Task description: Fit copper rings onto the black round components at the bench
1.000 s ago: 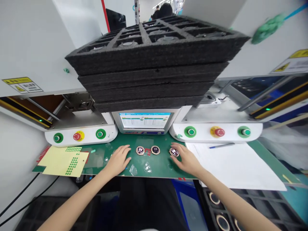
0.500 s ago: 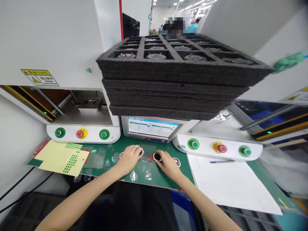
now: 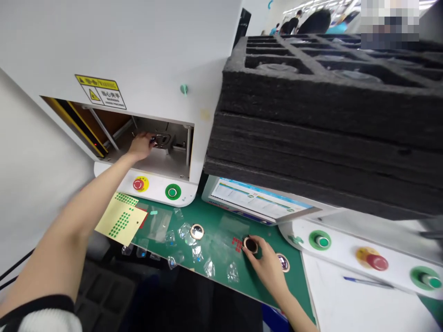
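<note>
Pinching a round disc [image 3: 250,245], right hand [image 3: 266,267]; left hand [image 3: 140,145], grip unclear, under yellow "WARNING" label [image 3: 101,91].

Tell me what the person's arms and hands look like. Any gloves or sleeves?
No gloves: both the left hand and the right hand are bare, and so are the forearms. Only the left arm shows clothing, a sleeve near the elbow, black with a white layer beneath.

A dark round disc [image 3: 152,139] sits at the fixture inside the machine bay; another — copper-rimmed [image 3: 250,245] — lies flat on the green mat [image 3: 221,230], mid-front.
</note>
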`<state>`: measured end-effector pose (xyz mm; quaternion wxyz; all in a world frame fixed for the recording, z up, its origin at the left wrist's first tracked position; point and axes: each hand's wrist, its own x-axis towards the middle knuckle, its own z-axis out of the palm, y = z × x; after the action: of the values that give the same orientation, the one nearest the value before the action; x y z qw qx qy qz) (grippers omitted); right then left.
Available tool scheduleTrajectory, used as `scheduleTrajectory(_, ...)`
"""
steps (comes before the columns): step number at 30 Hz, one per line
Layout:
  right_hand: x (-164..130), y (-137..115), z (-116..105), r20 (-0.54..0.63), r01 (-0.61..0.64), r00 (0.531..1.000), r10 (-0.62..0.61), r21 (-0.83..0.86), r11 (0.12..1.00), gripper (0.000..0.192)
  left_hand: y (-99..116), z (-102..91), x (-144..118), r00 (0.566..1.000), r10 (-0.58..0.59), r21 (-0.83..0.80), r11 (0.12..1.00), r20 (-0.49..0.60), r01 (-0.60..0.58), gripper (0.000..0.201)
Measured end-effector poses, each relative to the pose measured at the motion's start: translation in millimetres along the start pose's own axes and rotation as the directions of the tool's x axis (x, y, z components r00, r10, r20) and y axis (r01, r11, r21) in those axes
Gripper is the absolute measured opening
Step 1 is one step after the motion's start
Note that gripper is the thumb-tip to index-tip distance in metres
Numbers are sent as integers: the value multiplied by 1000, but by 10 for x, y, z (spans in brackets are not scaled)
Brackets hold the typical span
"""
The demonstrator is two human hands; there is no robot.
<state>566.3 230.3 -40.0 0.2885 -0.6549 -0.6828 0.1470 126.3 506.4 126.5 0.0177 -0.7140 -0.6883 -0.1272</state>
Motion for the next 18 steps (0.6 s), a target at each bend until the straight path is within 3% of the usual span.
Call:
scheduleTrajectory(7, -27, -10, 9, -29, -23, 999, 22, -25, 999, 38, 13, 107, 367, 989, -8, 29, 1000, 145, 3, 36)
scheduleTrajectory(14, -14, -110, 0, -81, 29, 996, -34, -56, 998, 33, 44, -111, 499, 962, 8, 74, 997, 274, -29, 33)
scheduleTrajectory(18, 5, -13, -257, -117, 97, 987, -107, -90, 991, 29, 93, -177, 574, 956, -23, 98, 995, 293, -6, 34)
